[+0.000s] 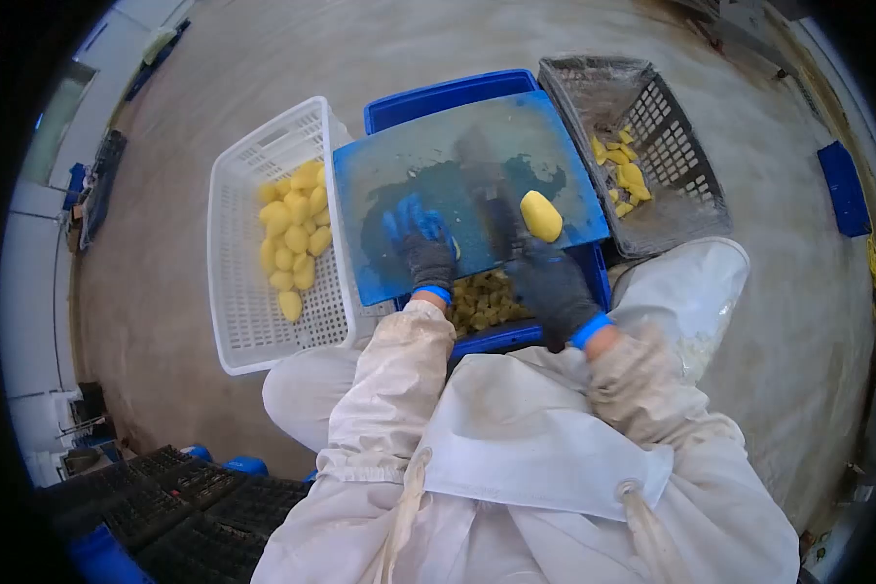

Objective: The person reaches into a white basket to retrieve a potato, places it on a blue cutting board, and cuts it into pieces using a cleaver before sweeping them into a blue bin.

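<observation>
Potato (540, 215) lies on our blue cutting board (428, 165); right hand (553, 290) grips a knife (489, 200), left hand (420, 241) presses flat, fingers best kept clear of the blade.

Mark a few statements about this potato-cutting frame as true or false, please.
1. A peeled potato lies on the blue cutting board. True.
2. The white basket is empty. False: it holds peeled potatoes.
3. The right hand grips a knife over the board. True.
4. The grey basket sits to the left of the board. False: it sits to the right.
5. Both hands are bare. False: the left hand and the right hand wear dark gloves.
</observation>
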Demonstrator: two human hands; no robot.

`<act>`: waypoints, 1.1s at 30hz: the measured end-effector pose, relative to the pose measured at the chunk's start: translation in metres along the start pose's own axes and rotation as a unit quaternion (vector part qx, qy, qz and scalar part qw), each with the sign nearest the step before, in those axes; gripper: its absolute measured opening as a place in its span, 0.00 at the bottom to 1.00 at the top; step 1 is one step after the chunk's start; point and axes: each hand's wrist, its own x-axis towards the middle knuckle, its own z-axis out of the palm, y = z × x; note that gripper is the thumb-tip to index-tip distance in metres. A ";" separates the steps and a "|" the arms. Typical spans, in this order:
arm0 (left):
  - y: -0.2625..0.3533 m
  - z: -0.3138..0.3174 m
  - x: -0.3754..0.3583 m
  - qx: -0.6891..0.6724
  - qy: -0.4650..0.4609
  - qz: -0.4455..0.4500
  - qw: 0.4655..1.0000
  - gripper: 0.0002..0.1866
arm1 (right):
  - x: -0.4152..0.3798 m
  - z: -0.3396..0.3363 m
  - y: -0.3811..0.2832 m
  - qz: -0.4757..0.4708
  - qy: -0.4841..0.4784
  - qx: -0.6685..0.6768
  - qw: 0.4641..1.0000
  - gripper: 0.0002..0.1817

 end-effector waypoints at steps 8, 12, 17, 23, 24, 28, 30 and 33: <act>0.140 0.009 -0.016 0.013 -0.271 0.282 0.920 0.35 | -0.048 -0.045 0.071 0.437 0.174 0.438 0.766 0.11; 0.112 0.044 -0.033 0.175 -0.203 0.503 0.821 0.32 | -0.052 -0.044 0.080 0.476 0.218 0.471 0.710 0.08; 0.093 -0.002 -0.003 -0.363 -0.287 -0.020 0.886 0.19 | -0.049 -0.044 0.078 0.477 0.192 0.489 0.705 0.09; 0.092 -0.058 0.018 -0.835 -0.250 -0.341 0.352 0.22 | -0.039 -0.037 0.070 0.465 0.170 0.554 0.670 0.11; 0.092 -0.060 0.020 -0.836 -0.247 -0.340 0.353 0.22 | -0.039 -0.036 0.069 0.459 0.171 0.551 0.675 0.11; 0.088 -0.063 0.026 -0.834 -0.268 -0.309 0.369 0.23 | -0.040 -0.030 0.072 0.449 0.180 0.543 0.687 0.10; 0.086 -0.057 0.030 -0.820 -0.276 -0.286 0.412 0.24 | -0.037 -0.032 0.069 0.450 0.184 0.540 0.687 0.09; 0.075 -0.041 0.027 -0.440 -0.269 -0.040 0.856 0.26 | -0.033 -0.034 0.062 0.457 0.173 0.536 0.688 0.08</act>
